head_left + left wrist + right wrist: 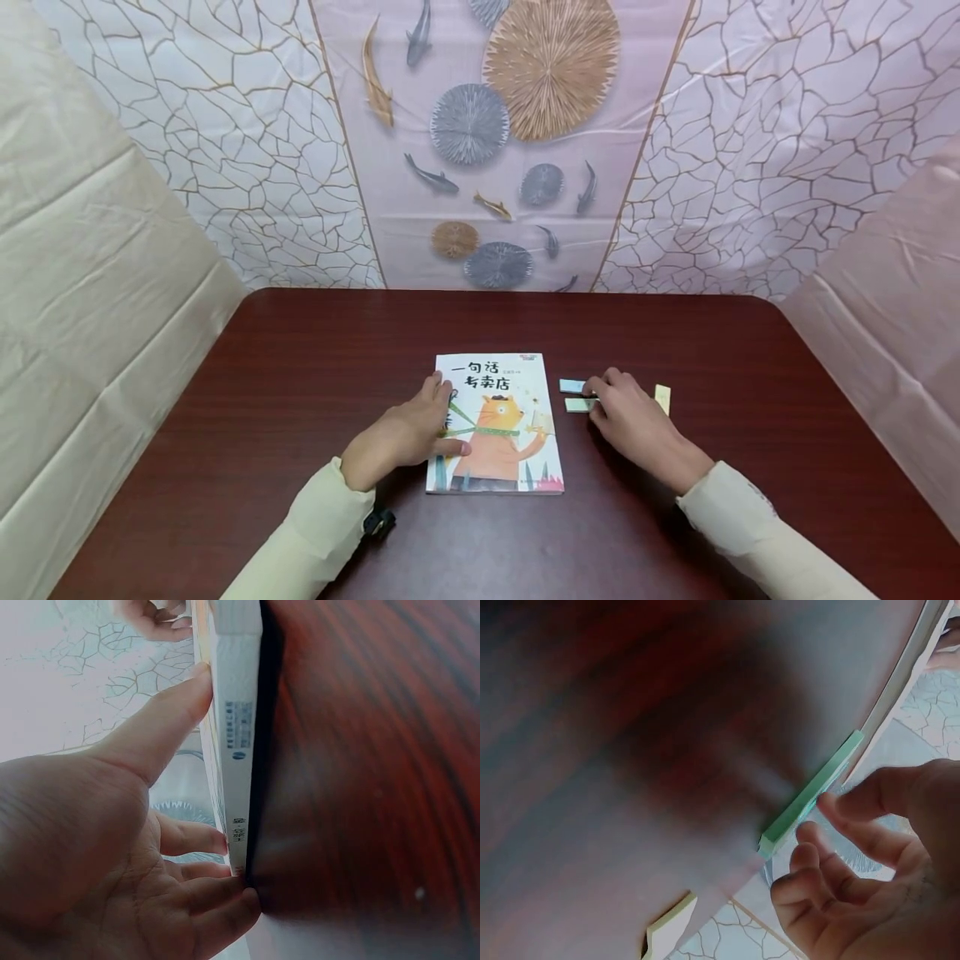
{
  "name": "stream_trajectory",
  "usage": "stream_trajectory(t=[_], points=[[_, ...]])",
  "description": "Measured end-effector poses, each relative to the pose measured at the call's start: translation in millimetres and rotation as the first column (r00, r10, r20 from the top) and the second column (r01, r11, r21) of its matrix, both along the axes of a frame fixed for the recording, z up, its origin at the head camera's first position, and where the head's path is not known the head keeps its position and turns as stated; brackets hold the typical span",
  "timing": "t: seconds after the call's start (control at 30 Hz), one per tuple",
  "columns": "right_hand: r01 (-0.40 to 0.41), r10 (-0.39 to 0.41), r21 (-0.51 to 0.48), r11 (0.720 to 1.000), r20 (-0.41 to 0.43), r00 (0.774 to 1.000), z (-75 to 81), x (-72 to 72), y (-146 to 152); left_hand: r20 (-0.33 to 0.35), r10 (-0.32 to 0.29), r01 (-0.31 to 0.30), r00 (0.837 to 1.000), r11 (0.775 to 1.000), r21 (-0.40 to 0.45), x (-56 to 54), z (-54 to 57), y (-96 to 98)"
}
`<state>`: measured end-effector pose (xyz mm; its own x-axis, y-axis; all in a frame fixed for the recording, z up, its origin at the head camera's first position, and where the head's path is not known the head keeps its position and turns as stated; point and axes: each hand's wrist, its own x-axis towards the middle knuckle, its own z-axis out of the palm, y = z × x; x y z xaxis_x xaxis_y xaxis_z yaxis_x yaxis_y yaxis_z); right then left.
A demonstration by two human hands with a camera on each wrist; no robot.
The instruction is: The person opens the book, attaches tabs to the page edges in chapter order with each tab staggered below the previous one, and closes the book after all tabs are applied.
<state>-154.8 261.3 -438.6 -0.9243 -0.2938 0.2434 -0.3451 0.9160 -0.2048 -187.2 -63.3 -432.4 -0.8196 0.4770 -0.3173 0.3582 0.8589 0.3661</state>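
A picture book (495, 462) with an orange cartoon animal and Chinese characters on its white cover lies flat on the dark red table. My left hand (408, 429) rests at its left edge, thumb on the cover; the left wrist view shows the fingers along the spine (238, 780). Right of the book lie a blue sticky-note pad (572, 386) and a green sticky-note pad (579, 406). Over their right ends is my right hand (633, 421), fingers loosely bent, covering part of both. In the right wrist view the fingertips are close to the green pad's side, with no clear pinch.
A yellow sticky-note pad (663, 397) lies just beyond the right hand. Near the left cuff is a small black object (378, 523). Patterned cloth (300, 150) hangs behind the table (315, 342), and pale cloth flanks it on both sides.
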Motion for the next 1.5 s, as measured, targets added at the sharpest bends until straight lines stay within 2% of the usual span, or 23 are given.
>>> stream_trajectory(t=[0.23,0.47,0.6,0.7,0.83,0.97,1.17,1.33,1.5], points=[[0.060,-0.062,-0.020,0.998,-0.120,0.991,0.7,1.4,-3.0,0.000,0.002,-0.002,1.000,1.000,-0.002,0.7,-0.4,0.1],[0.100,-0.131,-0.142,0.985,-0.229,0.965,6.7,16.0,-1.3,-0.001,-0.008,0.007,1.000,1.000,-0.015,1.8,-0.9,4.4],[0.110,-0.155,-0.186,0.976,-0.248,0.956,7.8,23.8,1.5,-0.012,-0.006,0.005,1.000,1.000,-0.017,2.5,1.4,4.5],[0.133,-0.178,-0.212,0.968,-0.214,0.960,7.9,27.1,5.8,-0.015,-0.008,0.007,1.000,1.000,-0.020,2.8,1.9,3.6],[0.219,-0.247,-0.230,0.948,-0.102,0.964,8.6,25.8,13.6,-0.011,-0.006,0.006,1.000,1.000,-0.011,2.0,0.0,1.7],[0.310,-0.325,-0.240,0.920,-0.021,0.946,8.6,23.4,21.5,-0.010,0.003,-0.003,1.000,1.000,-0.007,2.1,-1.2,-0.5],[0.382,-0.384,-0.249,0.890,0.042,0.922,6.4,26.0,36.4,-0.006,-0.002,0.002,1.000,1.000,-0.001,2.9,-1.9,-2.1],[0.411,-0.394,-0.183,0.893,0.122,0.911,3.3,30.8,48.1,-0.010,-0.004,0.004,1.000,1.000,0.006,3.0,0.1,-1.0],[0.400,-0.385,-0.111,0.910,0.139,0.912,2.1,37.4,58.5,-0.008,-0.008,0.008,1.000,1.000,0.006,2.8,1.3,-1.3]])
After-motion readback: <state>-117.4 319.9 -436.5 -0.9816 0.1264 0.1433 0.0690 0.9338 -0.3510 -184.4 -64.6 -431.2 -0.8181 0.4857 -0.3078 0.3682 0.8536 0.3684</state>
